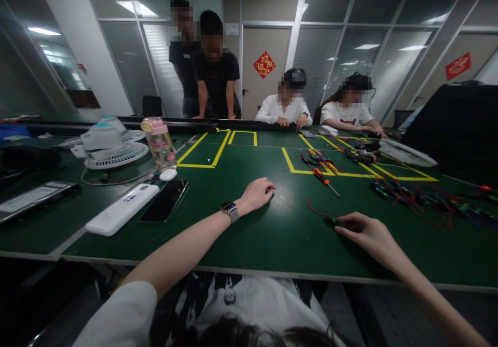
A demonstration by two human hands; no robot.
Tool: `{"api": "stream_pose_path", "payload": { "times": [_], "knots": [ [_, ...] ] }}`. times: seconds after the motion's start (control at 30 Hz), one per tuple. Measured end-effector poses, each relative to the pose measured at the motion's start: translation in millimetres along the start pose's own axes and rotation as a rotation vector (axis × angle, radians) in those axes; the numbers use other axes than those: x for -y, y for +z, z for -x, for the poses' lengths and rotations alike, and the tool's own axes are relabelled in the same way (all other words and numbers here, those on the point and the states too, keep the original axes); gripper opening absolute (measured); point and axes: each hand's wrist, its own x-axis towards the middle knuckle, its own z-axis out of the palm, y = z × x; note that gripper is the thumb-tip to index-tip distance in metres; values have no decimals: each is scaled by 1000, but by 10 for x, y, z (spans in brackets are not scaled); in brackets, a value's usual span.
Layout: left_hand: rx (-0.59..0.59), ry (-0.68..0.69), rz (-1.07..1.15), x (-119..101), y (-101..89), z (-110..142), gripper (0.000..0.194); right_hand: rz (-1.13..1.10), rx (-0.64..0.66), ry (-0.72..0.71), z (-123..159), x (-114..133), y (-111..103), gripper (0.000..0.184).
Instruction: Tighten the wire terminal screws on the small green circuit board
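Observation:
My right hand (pixel 365 233) pinches a small dark green circuit board (pixel 331 222) just above or on the green table; I cannot tell which. A red wire (pixel 317 210) curls away from the board to the left. Nearer the middle, my left hand (pixel 256 196), with a watch (pixel 229 210) on its wrist, rests on the tabletop with its fingers curled. A small dark spot shows at its fingertips, too small to name. Beyond my right hand lies an orange and black screwdriver (pixel 321 177), its shaft pointing towards me.
Wired boards lie in a pile (pixel 424 196) at right and a bunch (pixel 317 159) farther back. Yellow tape (pixel 198 166) marks the green table (pixel 241 248). At left are a black phone (pixel 165 202), white phone (pixel 123 209), bottle (pixel 160 147) and fan (pixel 112 152). Several people are across the table.

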Motion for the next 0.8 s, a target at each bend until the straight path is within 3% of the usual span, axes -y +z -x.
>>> {"api": "stream_pose_path", "payload": {
  "times": [0.2, 0.3, 0.43, 0.6, 0.73, 0.8],
  "knots": [
    [18, -4, -13, -21, 6, 11, 24, 54, -96, 334, 172, -583, -566, 33],
    [28, -12, -47, -55, -3, 11, 25, 144, -171, 416, 140, -742, -718, 27],
    [26, -1, -74, -58, 18, 7, 24, 327, -193, 396, -62, -738, -678, 20],
    [16, 10, -125, -54, 45, 8, 24, 537, -150, 383, -471, -558, -553, 30],
    [32, -6, -126, -79, 30, 14, 25, 613, -116, 449, -810, -473, -514, 31],
    [37, -14, -124, -87, 24, 15, 25, 619, -166, 465, -951, -491, -487, 34]
  ]
}}
